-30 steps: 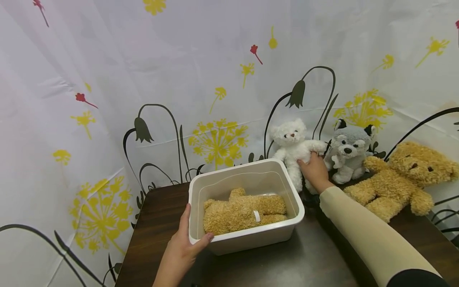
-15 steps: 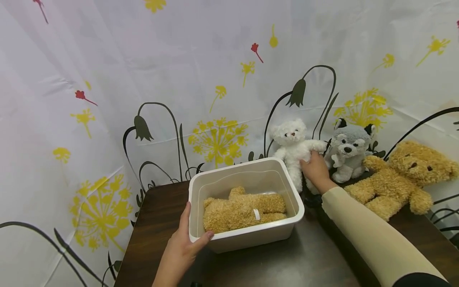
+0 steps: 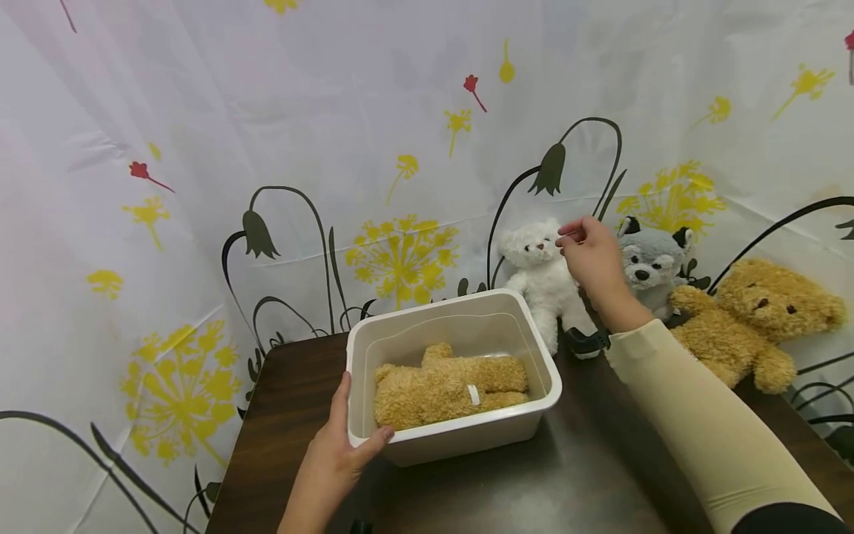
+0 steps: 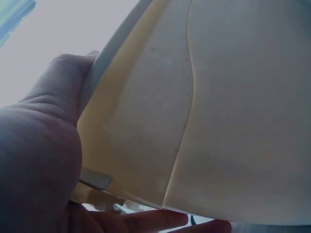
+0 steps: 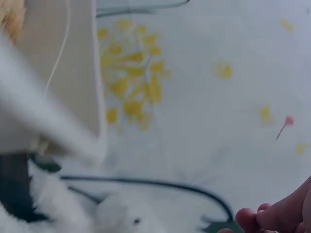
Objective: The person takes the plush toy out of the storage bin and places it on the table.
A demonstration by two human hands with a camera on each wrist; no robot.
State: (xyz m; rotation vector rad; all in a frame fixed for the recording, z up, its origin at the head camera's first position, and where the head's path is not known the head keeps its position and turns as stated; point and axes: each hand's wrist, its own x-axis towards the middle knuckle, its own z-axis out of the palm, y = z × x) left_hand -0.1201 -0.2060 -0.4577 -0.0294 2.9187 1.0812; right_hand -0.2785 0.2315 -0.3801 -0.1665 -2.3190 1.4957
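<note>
My left hand (image 3: 327,456) grips the left corner of a white plastic bin (image 3: 410,340), its thumb over the rim and its fingers along the outer side. A curly golden teddy bear (image 3: 427,393) lies in the bin, with a white tag showing. My right hand (image 3: 596,267) is raised beside the head of a white teddy bear (image 3: 548,293), fingers loosely bent and nothing between them. In the right wrist view, its fingertips stand apart from the white bear's head (image 5: 126,213). The white bear sits upright behind the bin's right corner.
A grey husky plush (image 3: 643,259) sits behind my right wrist, partly covered by it. Farther right, another golden teddy bear (image 3: 760,319) leans back. The dark wooden table (image 3: 273,415) meets a flower-printed curtain (image 3: 400,111) behind.
My right hand has let go of the white bear's body and risen to beside its head. My left hand keeps its hold on the bin.
</note>
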